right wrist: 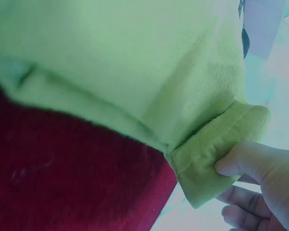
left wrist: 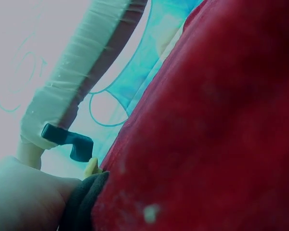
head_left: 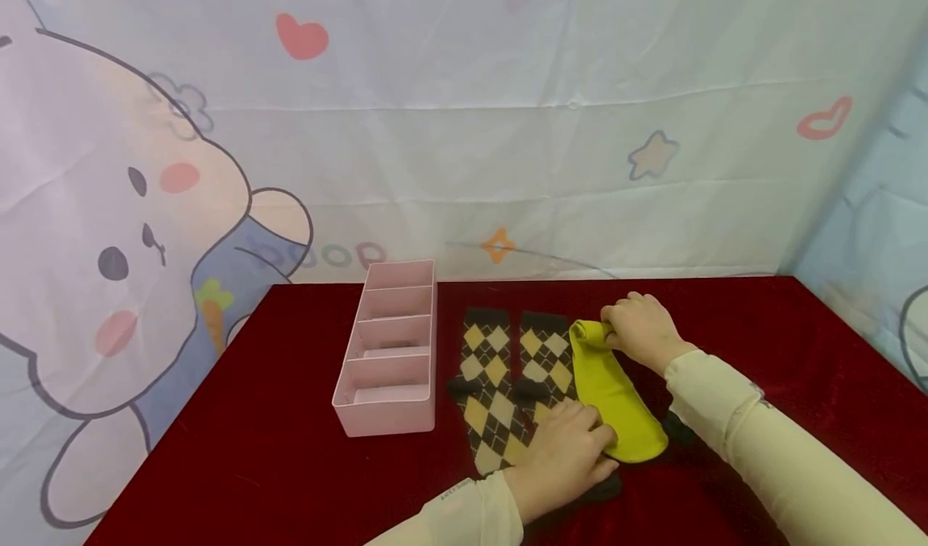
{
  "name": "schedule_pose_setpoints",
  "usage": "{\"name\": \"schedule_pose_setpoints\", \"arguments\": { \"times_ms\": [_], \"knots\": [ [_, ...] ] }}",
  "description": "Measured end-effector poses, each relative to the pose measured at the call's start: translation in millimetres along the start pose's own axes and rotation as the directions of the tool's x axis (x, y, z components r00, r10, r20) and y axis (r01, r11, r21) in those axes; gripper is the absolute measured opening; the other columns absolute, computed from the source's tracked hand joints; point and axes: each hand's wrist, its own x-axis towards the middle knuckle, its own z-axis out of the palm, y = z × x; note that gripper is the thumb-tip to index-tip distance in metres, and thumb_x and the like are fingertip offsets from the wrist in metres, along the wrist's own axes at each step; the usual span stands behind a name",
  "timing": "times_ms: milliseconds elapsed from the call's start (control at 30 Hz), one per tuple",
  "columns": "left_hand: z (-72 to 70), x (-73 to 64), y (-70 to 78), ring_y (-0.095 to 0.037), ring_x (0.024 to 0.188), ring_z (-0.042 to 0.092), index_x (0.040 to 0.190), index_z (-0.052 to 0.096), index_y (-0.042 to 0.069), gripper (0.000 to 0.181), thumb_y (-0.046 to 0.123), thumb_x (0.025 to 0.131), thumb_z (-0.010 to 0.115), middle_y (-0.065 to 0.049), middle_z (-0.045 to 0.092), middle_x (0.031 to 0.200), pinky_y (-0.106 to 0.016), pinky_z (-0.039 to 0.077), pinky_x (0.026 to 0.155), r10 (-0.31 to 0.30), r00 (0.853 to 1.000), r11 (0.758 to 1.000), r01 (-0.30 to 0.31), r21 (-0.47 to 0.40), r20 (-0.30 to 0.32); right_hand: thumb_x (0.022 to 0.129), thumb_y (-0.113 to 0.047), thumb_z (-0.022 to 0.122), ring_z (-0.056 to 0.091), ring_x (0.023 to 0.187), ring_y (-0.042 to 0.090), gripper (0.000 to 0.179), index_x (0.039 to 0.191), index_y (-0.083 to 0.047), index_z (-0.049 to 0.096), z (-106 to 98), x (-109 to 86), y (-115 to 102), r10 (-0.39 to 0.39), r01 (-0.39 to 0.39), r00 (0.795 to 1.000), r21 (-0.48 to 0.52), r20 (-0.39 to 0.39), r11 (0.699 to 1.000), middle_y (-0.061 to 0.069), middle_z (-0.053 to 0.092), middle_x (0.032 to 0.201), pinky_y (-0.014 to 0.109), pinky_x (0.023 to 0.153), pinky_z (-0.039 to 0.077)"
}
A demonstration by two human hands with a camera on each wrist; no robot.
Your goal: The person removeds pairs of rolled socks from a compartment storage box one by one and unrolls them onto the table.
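A yellow-green sock [head_left: 616, 393] lies lengthwise on the right side of the sock group. My right hand [head_left: 641, 332] pinches its folded cuff at the far end; in the right wrist view the thumb [right wrist: 238, 161] presses on the ribbed cuff [right wrist: 216, 139], which is raised off the cloth. At the near end, my left hand [head_left: 561, 457] has bent fingers and thumb on the sock's lower left edge. It also covers part of a dark argyle sock [head_left: 547, 353]. Another argyle sock [head_left: 486, 369] lies flat to the left. Dark fabric [left wrist: 86, 202] shows beside the left thumb.
A pink box [head_left: 384, 417] with several compartments stands left of the socks on the dark red cloth [head_left: 275, 417]. Behind the table hangs a printed curtain [head_left: 464, 151]. A dark device [left wrist: 70, 142] sits at the right sleeve's cuff.
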Motion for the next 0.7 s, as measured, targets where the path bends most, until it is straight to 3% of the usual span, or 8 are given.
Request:
{"name": "schedule_pose_setpoints", "arguments": {
  "times_ms": [200, 400, 533, 700],
  "knots": [
    [0.3, 0.5, -0.2, -0.004, 0.083, 0.052, 0.093, 0.071, 0.027, 0.019, 0.043, 0.084, 0.07, 0.012, 0.057, 0.087, -0.019, 0.041, 0.083, -0.009, 1.0, 1.0, 0.009, 0.005, 0.014, 0.082, -0.013, 0.074, 0.052, 0.072, 0.022, 0.007, 0.086, -0.008, 0.071, 3.1, 8.9, 1.5, 0.043, -0.045, 0.998, 0.047, 0.048, 0.998, 0.006, 0.067, 0.081, 0.038, 0.072, 0.046],
    [0.7, 0.0, -0.5, -0.004, 0.081, 0.051, 0.091, 0.07, 0.027, 0.018, 0.043, 0.084, 0.069, 0.012, 0.057, 0.086, -0.018, 0.04, 0.08, -0.008, 1.0, 1.0, 0.008, 0.011, 0.021, 0.084, -0.013, 0.072, 0.056, 0.083, 0.027, 0.016, 0.097, -0.004, 0.072, 7.7, 14.2, 3.7, 0.084, -0.09, 0.994, 0.097, 0.063, 0.991, 0.01, 0.069, 0.092, 0.039, 0.077, 0.049],
    [2.1, -0.6, -0.7, -0.003, 0.081, 0.051, 0.091, 0.071, 0.027, 0.018, 0.043, 0.084, 0.069, 0.012, 0.057, 0.085, -0.017, 0.039, 0.079, -0.008, 1.0, 1.0, 0.008, 0.001, 0.016, 0.085, -0.012, 0.07, 0.055, 0.086, 0.028, 0.015, 0.096, -0.003, 0.07, 12.0, 16.1, 4.9, 0.122, -0.127, 0.992, 0.146, 0.039, 0.981, 0.011, 0.066, 0.091, 0.04, 0.079, 0.05],
    [3.5, -1.3, -0.9, -0.003, 0.081, 0.051, 0.091, 0.07, 0.027, 0.018, 0.044, 0.084, 0.07, 0.012, 0.056, 0.085, -0.017, 0.039, 0.079, -0.007, 1.0, 1.0, 0.007, 0.007, 0.007, 0.087, -0.01, 0.068, 0.055, 0.081, 0.025, 0.009, 0.091, -0.003, 0.064, 17.2, 18.6, 5.9, 0.151, -0.15, 0.988, 0.213, 0.015, 0.965, 0.011, 0.062, 0.085, 0.037, 0.071, 0.05]
  ]
}}
